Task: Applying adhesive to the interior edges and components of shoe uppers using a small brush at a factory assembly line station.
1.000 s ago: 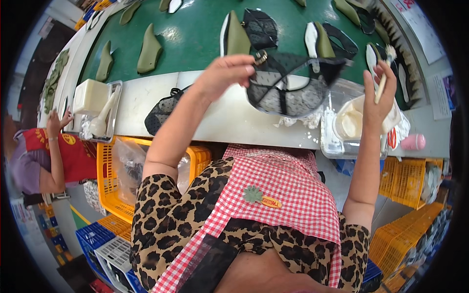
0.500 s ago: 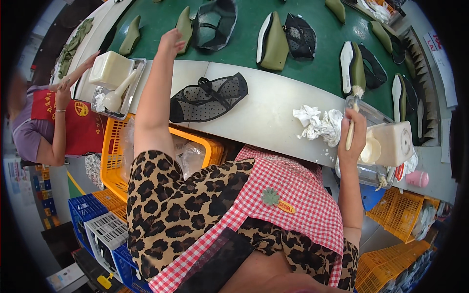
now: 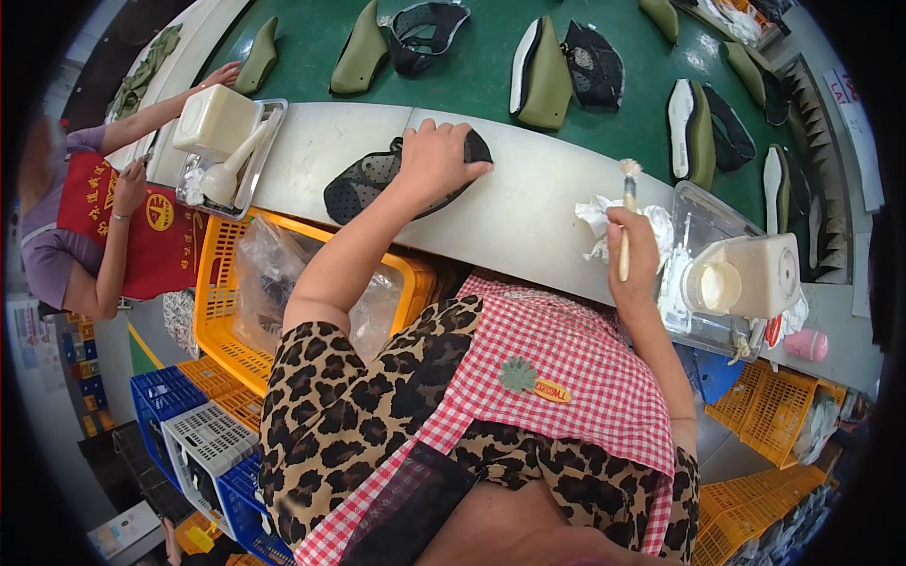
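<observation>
A black dotted mesh shoe upper [image 3: 363, 187] lies on the white tabletop in front of me. My left hand [image 3: 436, 165] is over its right part, fingers bent across the far edge and thumb reaching to the right; the palm hides much of the upper. My right hand [image 3: 634, 250] is closed around the pale handle of a brush [image 3: 629, 193], held upright with the bristles pointing away from me. Below the brush tip, crumpled white tissue [image 3: 596, 219] sits beside the right hand. A clear plastic tray [image 3: 694, 212] stands just right of that, with a whitish container [image 3: 755, 274] in it.
A green belt [image 3: 444, 99] beyond the tabletop carries several olive shoe lasts [image 3: 361, 52] and black uppers [image 3: 596, 71]. At left stand another tray [image 3: 274, 127] with a white container and a yellow crate [image 3: 212, 292]. A co-worker's hand [image 3: 222, 75] touches a last there.
My left hand has come back from the last on the belt onto the mesh upper. My right hand has moved the brush left, away from the tray. The belt's pieces have shifted slightly right.
</observation>
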